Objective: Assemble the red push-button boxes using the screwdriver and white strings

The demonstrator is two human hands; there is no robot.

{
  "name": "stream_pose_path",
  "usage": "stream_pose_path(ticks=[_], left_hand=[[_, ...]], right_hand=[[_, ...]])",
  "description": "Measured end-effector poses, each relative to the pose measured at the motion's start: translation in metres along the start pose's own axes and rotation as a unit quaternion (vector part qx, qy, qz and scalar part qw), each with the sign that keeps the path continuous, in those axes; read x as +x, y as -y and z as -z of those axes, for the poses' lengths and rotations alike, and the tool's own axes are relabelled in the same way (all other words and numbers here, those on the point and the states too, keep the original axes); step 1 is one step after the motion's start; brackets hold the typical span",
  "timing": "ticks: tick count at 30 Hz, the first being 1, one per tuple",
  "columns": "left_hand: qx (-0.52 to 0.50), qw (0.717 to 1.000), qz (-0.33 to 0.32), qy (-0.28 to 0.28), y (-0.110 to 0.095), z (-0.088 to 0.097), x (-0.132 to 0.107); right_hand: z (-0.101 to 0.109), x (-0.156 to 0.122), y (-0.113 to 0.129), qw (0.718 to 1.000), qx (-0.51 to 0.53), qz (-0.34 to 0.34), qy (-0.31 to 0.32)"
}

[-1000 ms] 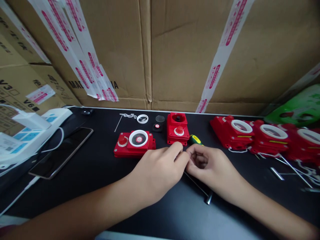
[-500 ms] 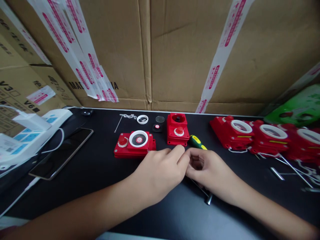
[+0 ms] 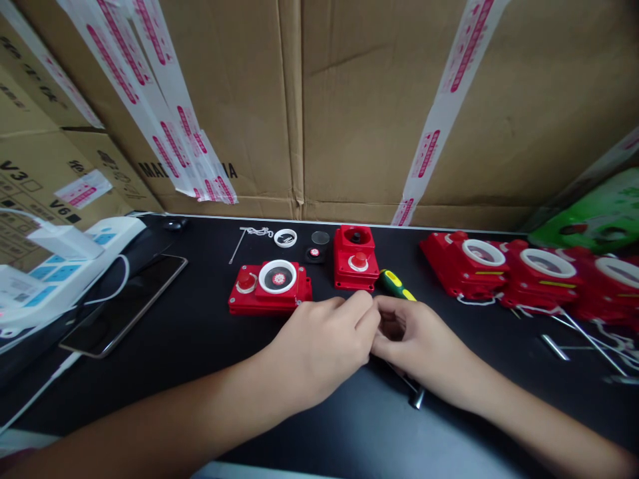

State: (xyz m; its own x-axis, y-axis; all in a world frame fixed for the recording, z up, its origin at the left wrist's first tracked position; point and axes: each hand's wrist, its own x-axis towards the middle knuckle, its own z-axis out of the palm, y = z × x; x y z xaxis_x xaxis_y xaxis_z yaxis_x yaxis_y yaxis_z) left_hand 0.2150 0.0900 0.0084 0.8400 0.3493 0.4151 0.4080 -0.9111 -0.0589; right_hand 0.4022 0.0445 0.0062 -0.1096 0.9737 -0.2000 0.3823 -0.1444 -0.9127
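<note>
My left hand (image 3: 329, 349) and my right hand (image 3: 419, 346) meet at the fingertips over the black table. Both are closed in a pinch, and whatever lies between the fingers is hidden. Just beyond them stands a red alarm box (image 3: 355, 266) with a red knob and an open round recess. To its left lies another red alarm box (image 3: 269, 289) with a white ring on it, close to my left hand. Partly under my right hand is a small metal hammer (image 3: 417, 398). A green and yellow screwdriver handle (image 3: 397, 285) lies behind the right hand.
Behind the boxes lie a white ring (image 3: 285, 238) with small pins, a clear disc (image 3: 320, 237), a black square piece (image 3: 314, 253) and a thin metal rod (image 3: 237, 246). More red boxes (image 3: 464, 266) stand right. A phone (image 3: 124, 306) and power strip (image 3: 100, 246) lie left.
Hardly anything differs. The whole view has shifted very slightly, and both hands stay pinched together in the same place.
</note>
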Motion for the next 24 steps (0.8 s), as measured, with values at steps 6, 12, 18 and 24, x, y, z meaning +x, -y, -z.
stream_pose_path(ticks=[6, 12, 18, 24], left_hand=[[-0.02, 1.0, 0.014, 0.007, -0.001, 0.003, 0.002], [-0.014, 0.999, 0.027, -0.03, -0.002, 0.003, 0.002], [0.022, 0.999, 0.031, 0.002, -0.004, 0.006, 0.002], [0.044, 0.998, 0.044, 0.002, 0.0, 0.008, 0.001]], right_hand=[[0.001, 0.001, -0.001, 0.999, -0.03, 0.032, -0.004], [0.005, 0.005, -0.003, 0.997, -0.054, 0.05, -0.031], [0.009, 0.005, -0.002, 0.987, -0.123, 0.083, -0.055], [0.023, 0.003, 0.003, 0.962, -0.209, 0.141, -0.109]])
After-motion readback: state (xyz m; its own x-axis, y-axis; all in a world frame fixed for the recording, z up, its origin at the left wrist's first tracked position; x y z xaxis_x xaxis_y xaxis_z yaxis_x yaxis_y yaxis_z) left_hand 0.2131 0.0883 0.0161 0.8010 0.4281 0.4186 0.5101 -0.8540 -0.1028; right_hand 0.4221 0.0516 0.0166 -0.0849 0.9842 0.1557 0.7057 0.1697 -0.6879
